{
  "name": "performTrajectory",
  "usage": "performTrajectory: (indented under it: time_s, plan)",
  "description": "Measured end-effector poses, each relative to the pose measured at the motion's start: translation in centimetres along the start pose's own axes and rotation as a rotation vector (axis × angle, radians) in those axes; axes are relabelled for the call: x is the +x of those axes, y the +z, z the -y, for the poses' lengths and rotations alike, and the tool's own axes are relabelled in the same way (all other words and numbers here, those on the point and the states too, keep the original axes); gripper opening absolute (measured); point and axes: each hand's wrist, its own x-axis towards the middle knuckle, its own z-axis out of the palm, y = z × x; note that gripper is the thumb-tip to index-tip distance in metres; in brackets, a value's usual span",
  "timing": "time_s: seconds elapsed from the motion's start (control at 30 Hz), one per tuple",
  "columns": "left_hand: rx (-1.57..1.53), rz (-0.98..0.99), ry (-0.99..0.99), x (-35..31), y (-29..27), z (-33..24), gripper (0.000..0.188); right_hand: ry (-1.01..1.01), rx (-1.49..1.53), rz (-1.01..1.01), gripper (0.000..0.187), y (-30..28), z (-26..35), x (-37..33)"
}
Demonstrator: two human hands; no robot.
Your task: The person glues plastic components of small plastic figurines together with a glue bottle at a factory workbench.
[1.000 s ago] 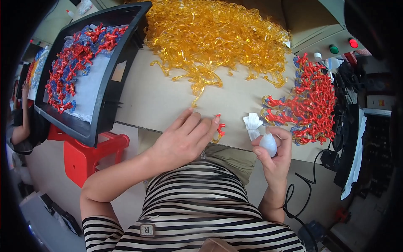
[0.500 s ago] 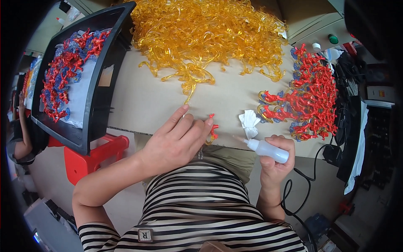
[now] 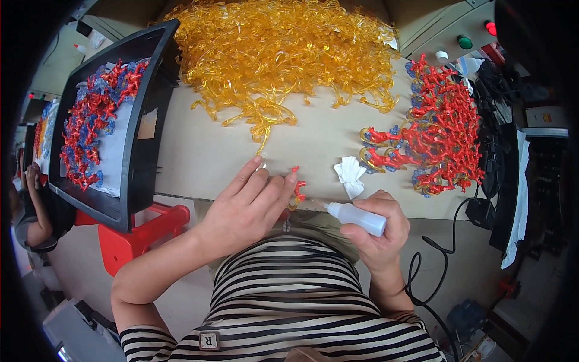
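My left hand [image 3: 241, 205] is palm down at the table's front edge. Its index finger presses against a small red plastic figure [image 3: 300, 188] with an amber curl at its lower end; the thumb is hidden below. The outer fingertips reach the tail of an amber plastic strand [image 3: 261, 134], beside a small clear bit. In my right hand [image 3: 386, 232] is a translucent squeeze bottle [image 3: 360, 219], tilted with its thin nozzle toward the red figure. A small gap seems to separate the nozzle tip from the figure. Crumpled white tissue [image 3: 350, 176] lies just beyond the bottle.
A large heap of amber strands [image 3: 283, 54] covers the far table. Many red, blue and amber assembled pieces [image 3: 443, 130] lie at right. On the left, a black tray [image 3: 142, 120] holds similar pieces above a red stool [image 3: 132, 241]. A black cable [image 3: 434, 241] hangs at right. Another person's arm [image 3: 37, 208] shows far left.
The bottle in my right hand has moved left, bringing its nozzle closer to the red figure. My left hand keeps its hold. The whole view has shifted slightly.
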Motion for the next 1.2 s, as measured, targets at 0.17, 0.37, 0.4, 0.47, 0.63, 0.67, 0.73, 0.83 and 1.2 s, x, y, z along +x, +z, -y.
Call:
performTrajectory:
  time_s: [0.17,0.37,0.4,0.47,0.63,0.67,0.73,0.83,1.2]
  plan:
    - [-0.006,0.009,0.006,0.1,0.0,0.0,0.045,0.026,-0.034,0.013,0.041,0.0,0.2,0.1]
    - [-0.013,0.020,0.002,0.0,0.1,0.0,0.046,0.019,-0.034,0.032,0.042,0.3,0.3,0.3]
    - [-0.012,0.022,0.003,0.0,0.1,0.0,0.046,0.017,-0.031,0.032,0.042,0.3,0.3,0.3]
    - [-0.021,0.020,-0.001,0.1,0.0,0.0,0.046,0.015,-0.028,0.031,0.042,0.4,0.3,0.3]
    - [-0.027,0.018,-0.001,0.1,0.0,0.1,0.046,0.009,-0.047,0.041,0.041,0.4,0.5,0.4]
    - [-0.037,0.019,-0.006,0.1,-0.1,0.1,0.046,0.009,-0.048,0.041,0.041,0.4,0.5,0.5]
    - [-0.047,0.019,-0.011,0.1,-0.1,0.1,0.046,-0.005,-0.049,0.041,0.041,0.5,0.5,0.5]
    - [-0.052,0.019,-0.013,0.1,0.0,0.1,0.045,-0.044,-0.059,0.045,0.042,0.7,0.6,0.8]
    - [-0.060,0.018,-0.009,0.3,-0.1,-0.1,0.043,-0.202,-0.205,0.100,0.043,0.6,1.4,1.1]
